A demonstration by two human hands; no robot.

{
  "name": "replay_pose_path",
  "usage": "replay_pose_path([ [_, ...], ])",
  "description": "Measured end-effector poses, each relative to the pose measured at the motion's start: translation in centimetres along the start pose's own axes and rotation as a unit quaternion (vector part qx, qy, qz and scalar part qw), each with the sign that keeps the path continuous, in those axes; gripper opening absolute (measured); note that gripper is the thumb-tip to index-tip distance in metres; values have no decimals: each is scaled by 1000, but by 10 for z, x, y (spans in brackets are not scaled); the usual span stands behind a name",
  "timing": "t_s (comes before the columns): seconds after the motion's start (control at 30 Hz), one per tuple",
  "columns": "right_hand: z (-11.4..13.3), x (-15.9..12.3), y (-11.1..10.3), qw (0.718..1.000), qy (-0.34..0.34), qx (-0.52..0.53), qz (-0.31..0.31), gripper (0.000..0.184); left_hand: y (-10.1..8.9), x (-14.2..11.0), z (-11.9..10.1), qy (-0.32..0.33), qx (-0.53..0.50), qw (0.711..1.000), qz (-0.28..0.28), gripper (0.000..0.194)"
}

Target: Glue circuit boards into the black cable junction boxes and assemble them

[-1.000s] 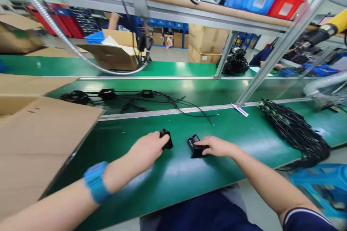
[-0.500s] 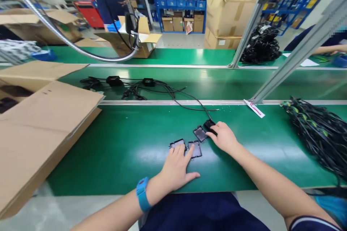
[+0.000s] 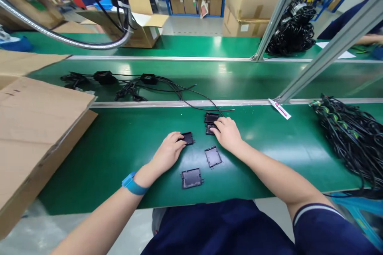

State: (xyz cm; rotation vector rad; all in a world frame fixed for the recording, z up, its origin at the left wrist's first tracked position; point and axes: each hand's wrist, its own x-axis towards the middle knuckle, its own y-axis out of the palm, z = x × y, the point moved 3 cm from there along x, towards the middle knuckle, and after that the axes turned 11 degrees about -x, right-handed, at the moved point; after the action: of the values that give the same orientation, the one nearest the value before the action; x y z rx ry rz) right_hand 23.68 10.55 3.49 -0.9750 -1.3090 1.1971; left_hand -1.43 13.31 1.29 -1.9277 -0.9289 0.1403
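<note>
My left hand (image 3: 169,151), with a blue wristband, rests on the green bench (image 3: 125,147) with its fingers curled onto a small black plastic box part (image 3: 188,138). My right hand (image 3: 227,132) lies further right, its fingers pressed on another black box part (image 3: 210,128), and a similar piece (image 3: 211,117) sits just behind that one. Two flat black square covers lie loose nearer to me: one (image 3: 213,156) between my forearms, the other (image 3: 191,177) close to the bench's front edge.
A big open cardboard box (image 3: 38,127) overhangs the bench on the left. A thick bundle of black cables (image 3: 350,135) lies at the right. Black wired parts (image 3: 131,83) sit on the conveyor behind. A white tube (image 3: 279,108) lies by the slanted metal post (image 3: 326,44).
Both hands moved away from me to the black box parts. The flat covers that were under my left hand now lie loose, closer to the front edge. The camera tilted down.
</note>
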Motion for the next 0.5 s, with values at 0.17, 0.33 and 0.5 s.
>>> replay_pose_path([
  [0.17,37,-56,-8,993,-73,15,86,51,-10,2,4,-12,-5,1000,-4,31],
  [0.33,39,-42,-11,976,-209,25,60,27,1,-37,-41,-11,-28,998,59,32],
  [0.5,19,-8,4,989,-149,24,3,37,34,-79,-81,57,38,997,36,61],
])
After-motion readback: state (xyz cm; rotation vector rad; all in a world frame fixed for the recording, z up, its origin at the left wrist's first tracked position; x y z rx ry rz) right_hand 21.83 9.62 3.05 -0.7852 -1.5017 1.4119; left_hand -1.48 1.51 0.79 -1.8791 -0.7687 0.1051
